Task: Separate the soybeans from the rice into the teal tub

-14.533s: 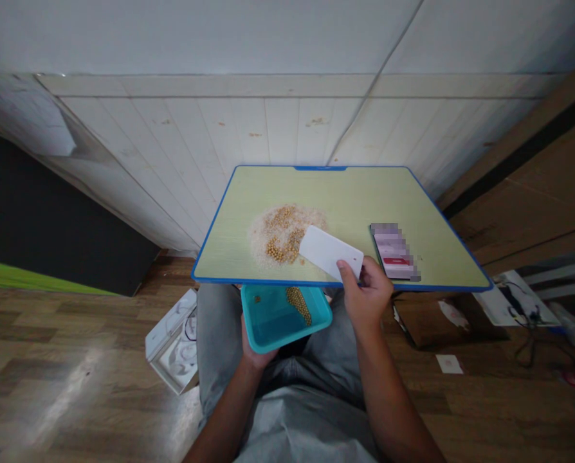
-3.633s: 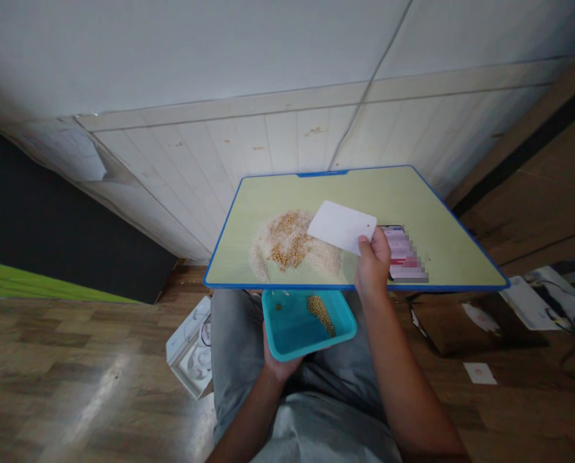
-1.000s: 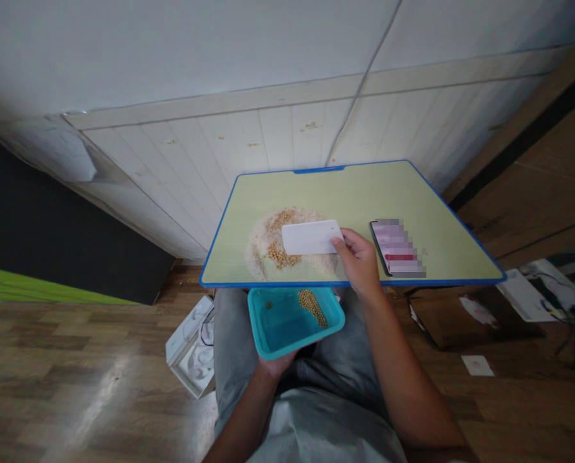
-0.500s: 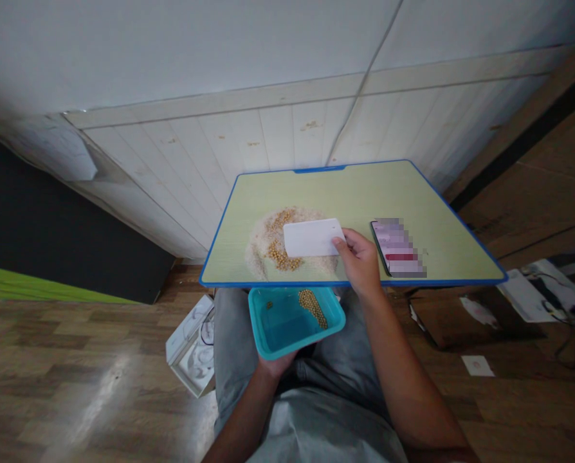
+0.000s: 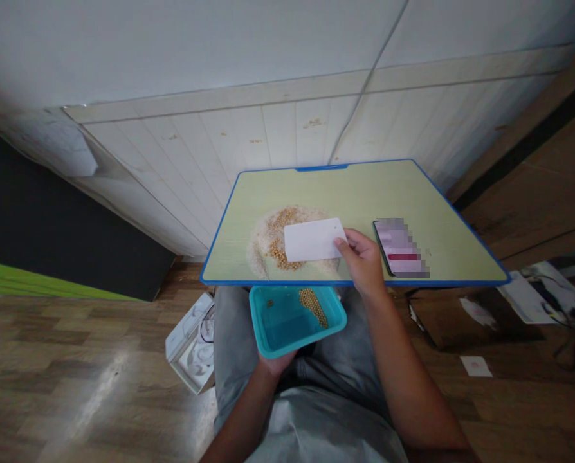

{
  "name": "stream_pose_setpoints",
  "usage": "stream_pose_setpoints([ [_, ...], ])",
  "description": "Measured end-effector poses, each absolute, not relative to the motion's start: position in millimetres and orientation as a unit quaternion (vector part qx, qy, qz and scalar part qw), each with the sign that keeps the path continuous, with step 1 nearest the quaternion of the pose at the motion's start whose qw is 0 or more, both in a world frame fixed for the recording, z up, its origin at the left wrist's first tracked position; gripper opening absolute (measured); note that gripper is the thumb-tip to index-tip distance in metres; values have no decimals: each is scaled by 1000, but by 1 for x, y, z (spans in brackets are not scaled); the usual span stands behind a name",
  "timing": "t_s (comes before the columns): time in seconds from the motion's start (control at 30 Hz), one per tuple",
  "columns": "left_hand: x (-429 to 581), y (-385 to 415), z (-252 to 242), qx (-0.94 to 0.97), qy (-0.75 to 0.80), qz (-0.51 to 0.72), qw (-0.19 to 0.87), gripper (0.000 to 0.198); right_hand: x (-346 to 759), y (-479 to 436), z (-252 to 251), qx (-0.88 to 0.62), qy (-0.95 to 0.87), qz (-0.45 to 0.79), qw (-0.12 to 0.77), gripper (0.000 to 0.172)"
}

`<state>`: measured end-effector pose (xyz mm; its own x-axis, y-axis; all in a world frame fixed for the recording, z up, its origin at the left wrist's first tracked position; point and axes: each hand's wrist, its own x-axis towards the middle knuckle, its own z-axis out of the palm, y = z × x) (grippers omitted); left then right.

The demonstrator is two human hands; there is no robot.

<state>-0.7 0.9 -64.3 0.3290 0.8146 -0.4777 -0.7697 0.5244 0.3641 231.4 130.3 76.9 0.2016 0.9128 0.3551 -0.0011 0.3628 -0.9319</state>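
My right hand [image 5: 365, 260] pinches one end of a flat white card [image 5: 312, 240], thumb on top, above the table. Under and around the card lies a heap of pale rice-like grains [image 5: 258, 247] mixed with yellow soybeans [image 5: 280, 254]; the card hides part of it. Below the table's front edge, my left hand [image 5: 276, 364] supports a teal plastic tub [image 5: 287, 350] from beneath, its fingers mostly hidden. Inside the tub, a band of soybeans [image 5: 313, 307] lies toward the right, with a few more at the left.
A phone [image 5: 400, 249] lies on the blue-edged table [image 5: 374, 186], right of my hand. An opened white box [image 5: 193, 347] stands on the floor at left. At right are a brown carton [image 5: 461, 318] and cables [image 5: 552, 302]. The wall stands directly behind the table.
The card has tilted slightly, its near edge coming a little lower. Otherwise the tub and both hands keep nearly the same places, with a small shift of the whole view.
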Motion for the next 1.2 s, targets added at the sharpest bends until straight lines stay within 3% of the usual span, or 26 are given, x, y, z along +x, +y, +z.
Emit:
stream_pose_setpoints([
  [0.33,0,5,-53,-44,302,486,819,85,232,127,80,-436,-519,370,635,49],
  [0.47,2,5,-53,-45,301,487,819,83,232,127,80,-426,-537,393,613,51],
  [0.77,-3,2,-59,-30,313,485,816,81,230,131,75,-467,-497,311,662,46],
  [0.93,-6,-1,-73,-11,309,483,819,71,230,129,77,-454,-511,336,648,43],
  [1.2,-4,2,-75,8,327,480,814,73,230,129,78,-453,-506,350,646,45],
])
